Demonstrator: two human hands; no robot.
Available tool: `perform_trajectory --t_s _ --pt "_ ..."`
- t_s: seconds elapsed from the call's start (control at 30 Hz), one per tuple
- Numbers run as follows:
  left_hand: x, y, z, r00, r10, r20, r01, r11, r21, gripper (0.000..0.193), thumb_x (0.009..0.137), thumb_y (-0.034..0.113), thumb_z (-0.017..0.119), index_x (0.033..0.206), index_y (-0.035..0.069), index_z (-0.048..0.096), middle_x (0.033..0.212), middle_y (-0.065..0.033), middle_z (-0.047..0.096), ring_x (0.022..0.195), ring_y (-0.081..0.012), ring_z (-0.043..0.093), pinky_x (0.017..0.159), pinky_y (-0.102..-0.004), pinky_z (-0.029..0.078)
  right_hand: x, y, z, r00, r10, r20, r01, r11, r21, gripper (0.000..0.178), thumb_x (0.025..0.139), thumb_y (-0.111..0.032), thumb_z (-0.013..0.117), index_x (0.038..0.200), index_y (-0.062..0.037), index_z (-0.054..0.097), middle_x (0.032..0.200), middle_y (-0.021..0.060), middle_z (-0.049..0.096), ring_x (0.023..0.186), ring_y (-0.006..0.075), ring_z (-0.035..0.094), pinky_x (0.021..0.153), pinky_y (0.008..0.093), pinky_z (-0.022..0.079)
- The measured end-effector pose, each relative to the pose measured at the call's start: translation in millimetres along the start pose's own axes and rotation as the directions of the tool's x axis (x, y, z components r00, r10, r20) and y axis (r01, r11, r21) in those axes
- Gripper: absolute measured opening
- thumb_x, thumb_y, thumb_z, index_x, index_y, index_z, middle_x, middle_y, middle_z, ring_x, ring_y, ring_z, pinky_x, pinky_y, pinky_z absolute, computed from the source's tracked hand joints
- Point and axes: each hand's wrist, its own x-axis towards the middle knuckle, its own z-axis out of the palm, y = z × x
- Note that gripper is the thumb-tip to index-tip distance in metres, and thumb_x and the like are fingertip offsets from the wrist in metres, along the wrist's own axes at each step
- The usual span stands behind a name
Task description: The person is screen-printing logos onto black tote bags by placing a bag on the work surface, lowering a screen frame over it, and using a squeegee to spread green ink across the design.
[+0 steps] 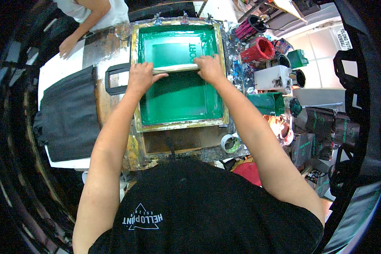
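Observation:
A wooden-framed printing screen with green mesh lies flat on the work table in front of me. Across its middle sits a long pale squeegee. My left hand grips the squeegee's left end and my right hand grips its right end, both pressing it on the green mesh. A black bag handle sticks out from under the screen's left side.
A folded black fabric lies on the table at left. Another person's hand rests on the table at the far left. Paint pots, a red bucket, a white tub and a tape roll crowd the right side.

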Motion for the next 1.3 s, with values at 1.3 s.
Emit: perform_trajectory --t_s 1.3 --pt "-241.6 36.3 -5.1 0.888 -0.424 0.176 0.459 0.834 -0.306 0.090 0.059 0.041 0.096 0.133 0.005 0.060 0.118 -0.0144 0.055 0.114 -0.0364 0.051 0.099 -0.0486 0.043 -185.3 -119.5 -0.3 0.984 -0.109 -0.140 0.116 0.992 0.046 0.055 0.088 -0.015 0.065 0.142 -0.0187 0.055 0.120 0.0072 0.062 0.109 0.0256 0.058 0.101 0.0572 0.038"
